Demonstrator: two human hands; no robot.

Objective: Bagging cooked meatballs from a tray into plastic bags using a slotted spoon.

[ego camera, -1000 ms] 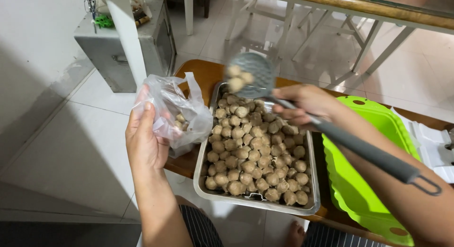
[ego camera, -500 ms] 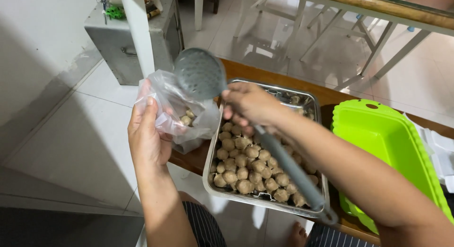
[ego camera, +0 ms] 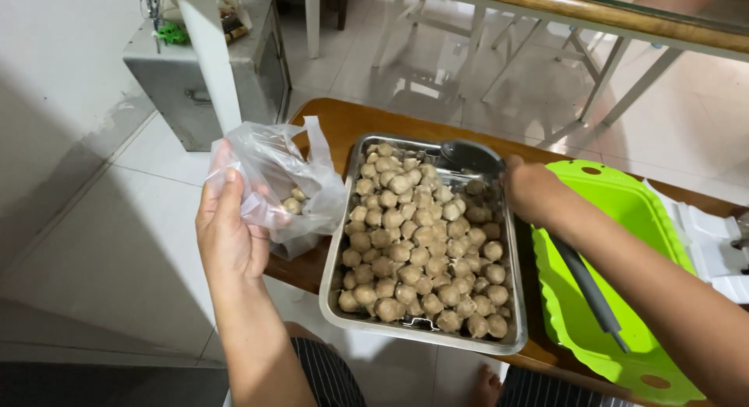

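My left hand [ego camera: 230,228] holds a clear plastic bag [ego camera: 289,185] open beside the tray; a few brown meatballs lie in it. A steel tray [ego camera: 425,335] on the wooden table is piled with several meatballs [ego camera: 413,247]. My right hand [ego camera: 534,192] grips a grey slotted ladle by its long handle [ego camera: 589,286]. The ladle's bowl [ego camera: 468,156] is dipped into the meatballs at the tray's far end.
A bright green plastic basket [ego camera: 624,235] sits right of the tray, under my right forearm. White items lie at the table's right edge [ego camera: 714,243]. A grey metal cabinet [ego camera: 195,79] stands on the tiled floor at the back left; table legs at the back.
The ladle went from above the tray to the bag's mouth, and is now back down in the tray's far end. The bag holds a few more meatballs.
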